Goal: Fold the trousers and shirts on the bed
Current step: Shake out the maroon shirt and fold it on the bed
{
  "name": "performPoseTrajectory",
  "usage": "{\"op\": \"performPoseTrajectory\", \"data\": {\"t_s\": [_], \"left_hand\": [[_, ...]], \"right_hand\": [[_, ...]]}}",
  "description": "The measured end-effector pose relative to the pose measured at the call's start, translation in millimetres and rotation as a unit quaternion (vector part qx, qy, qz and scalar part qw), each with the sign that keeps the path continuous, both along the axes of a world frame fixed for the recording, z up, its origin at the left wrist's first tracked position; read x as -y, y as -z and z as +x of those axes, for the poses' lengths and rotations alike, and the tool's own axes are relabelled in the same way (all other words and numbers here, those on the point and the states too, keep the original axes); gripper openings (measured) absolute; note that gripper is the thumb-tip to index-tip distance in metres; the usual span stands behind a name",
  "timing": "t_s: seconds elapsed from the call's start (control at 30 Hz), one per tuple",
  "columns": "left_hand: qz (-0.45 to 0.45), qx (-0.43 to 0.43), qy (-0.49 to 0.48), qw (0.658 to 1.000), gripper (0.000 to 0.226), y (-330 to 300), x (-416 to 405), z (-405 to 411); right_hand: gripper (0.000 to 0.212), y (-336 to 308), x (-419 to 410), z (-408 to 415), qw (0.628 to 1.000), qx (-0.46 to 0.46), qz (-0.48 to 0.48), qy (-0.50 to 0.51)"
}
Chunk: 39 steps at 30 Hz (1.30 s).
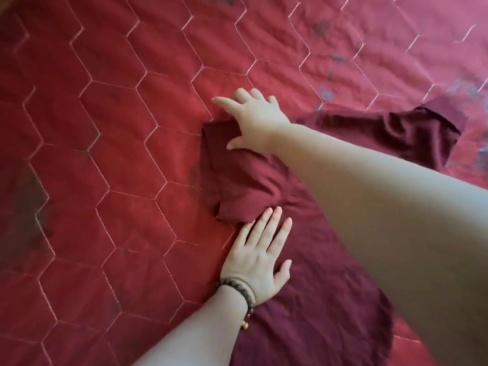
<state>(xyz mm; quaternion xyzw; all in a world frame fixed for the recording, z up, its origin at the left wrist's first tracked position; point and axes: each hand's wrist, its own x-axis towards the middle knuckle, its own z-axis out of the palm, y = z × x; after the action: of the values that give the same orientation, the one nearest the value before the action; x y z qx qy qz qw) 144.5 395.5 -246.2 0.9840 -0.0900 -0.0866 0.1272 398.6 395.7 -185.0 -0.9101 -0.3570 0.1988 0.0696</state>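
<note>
A dark maroon garment (322,299) lies spread on the red quilted bed cover (105,159), reaching from the bottom centre up to the right. A folded-in part of it (232,180) lies bunched between my two hands. My left hand (260,257), with a bead bracelet on the wrist, presses flat on the cloth, fingers straight. My right hand (253,120) reaches across from the right and rests on the far end of the folded part, fingers spread. My right forearm hides the middle of the garment.
The bed cover carries a stitched hexagon pattern and fills the whole view. Faded dark blotches (327,95) mark it at the upper right and at the left. The garment's far part (412,136) lies wrinkled at the right.
</note>
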Motion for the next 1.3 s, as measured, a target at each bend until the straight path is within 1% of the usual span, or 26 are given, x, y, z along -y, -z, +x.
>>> {"op": "performPoseTrajectory", "data": {"t_s": [0.03,0.07,0.17,0.2,0.23,0.33,0.4,0.47,0.53,0.57,0.63,0.7,0.77,0.83,0.87,0.9,0.93,1.0,1.03,1.07,1.13,1.2,1.3], "left_hand": [[-0.002,0.000,0.000,1.000,0.082,0.4,-0.1,0.6],[-0.003,0.000,0.000,1.000,0.082,1.0,0.0,1.2],[-0.005,-0.003,-0.003,1.000,0.080,0.7,-1.5,1.5],[-0.007,-0.005,-0.003,1.000,0.080,-0.7,-1.7,1.4],[-0.009,-0.008,-0.003,1.000,0.079,-2.5,-2.2,1.4],[-0.016,-0.013,-0.001,1.000,0.078,-7.1,-3.3,2.9],[-0.017,-0.018,-0.001,1.000,0.078,-9.3,-3.8,3.1],[-0.014,-0.025,-0.002,1.000,0.076,-11.0,-4.6,3.6],[0.001,-0.020,-0.001,1.000,0.071,-13.2,-4.6,3.7],[0.007,-0.009,0.001,1.000,0.066,-13.9,-4.2,3.5],[0.006,0.006,0.004,1.000,0.054,-15.9,-3.1,3.4],[0.008,0.007,0.003,1.000,0.047,-19.1,-2.3,3.9],[0.003,0.021,0.013,1.000,0.040,-23.4,-3.1,2.6],[-0.021,0.060,0.040,0.997,0.034,-28.9,-8.8,-2.4],[-0.033,0.088,0.049,0.994,0.033,-32.4,-12.8,-5.9],[-0.049,0.115,0.052,0.991,0.031,-37.0,-16.5,-9.5],[-0.072,0.139,0.043,0.987,0.027,-43.0,-18.9,-12.4],[-0.130,0.181,-0.009,0.975,0.017,-56.5,-18.9,-12.2],[-0.147,0.200,-0.038,0.968,0.019,-63.5,-16.4,-7.4],[-0.154,0.213,-0.059,0.963,0.021,-69.1,-13.6,0.5],[-0.149,0.210,-0.070,0.964,0.025,-73.8,-7.2,20.1],[-0.121,0.165,-0.057,0.977,0.034,-69.7,-0.4,34.1],[-0.040,0.059,-0.005,0.997,0.056,-52.7,7.8,35.8]], "right_hand": [[0.088,2.4,-7.2,2.0,1.000,-0.004,-0.017,0.002],[0.081,5.0,-12.2,3.0,1.000,-0.009,-0.030,0.006],[0.044,3.4,-13.7,0.6,0.998,-0.042,-0.040,0.002],[0.035,0.3,-8.5,-0.7,0.998,-0.047,-0.030,-0.003],[0.031,-5.5,-0.7,-2.4,0.998,-0.054,-0.012,-0.006],[0.035,-32.5,34.7,-13.2,0.994,-0.083,0.069,-0.006],[0.029,-49.2,68.8,-26.3,0.986,-0.091,0.137,-0.008],[0.027,-57.3,108.3,-42.3,0.984,-0.087,0.157,0.008],[0.041,-56.0,144.5,-59.1,0.986,-0.098,0.121,0.052],[0.044,-52.3,159.7,-66.1,0.987,-0.105,0.095,0.070],[0.044,-41.8,184.5,-77.8,0.990,-0.101,0.043,0.083],[0.041,-31.4,199.0,-88.2,0.988,-0.087,0.024,0.124],[0.040,-23.2,202.1,-98.0,0.972,-0.061,0.057,0.221],[0.034,-18.7,198.2,-103.4,0.940,-0.038,0.093,0.326],[0.029,-16.0,195.0,-104.9,0.927,-0.036,0.088,0.363],[0.028,-12.8,191.9,-105.9,0.918,-0.041,0.066,0.388],[0.035,-9.5,188.8,-106.4,0.914,-0.049,0.033,0.401],[0.049,-5.3,183.5,-107.2,0.908,-0.060,-0.026,0.414],[0.050,-3.8,180.7,-107.4,0.905,-0.060,-0.037,0.420],[0.045,-2.9,178.0,-106.8,0.902,-0.060,-0.039,0.426],[0.028,-1.8,174.7,-105.5,0.900,-0.048,-0.026,0.432],[0.021,-2.6,174.0,-105.0,0.897,-0.029,-0.007,0.441],[0.026,-2.8,176.1,-108.2,0.899,-0.026,-0.004,0.438]]}}
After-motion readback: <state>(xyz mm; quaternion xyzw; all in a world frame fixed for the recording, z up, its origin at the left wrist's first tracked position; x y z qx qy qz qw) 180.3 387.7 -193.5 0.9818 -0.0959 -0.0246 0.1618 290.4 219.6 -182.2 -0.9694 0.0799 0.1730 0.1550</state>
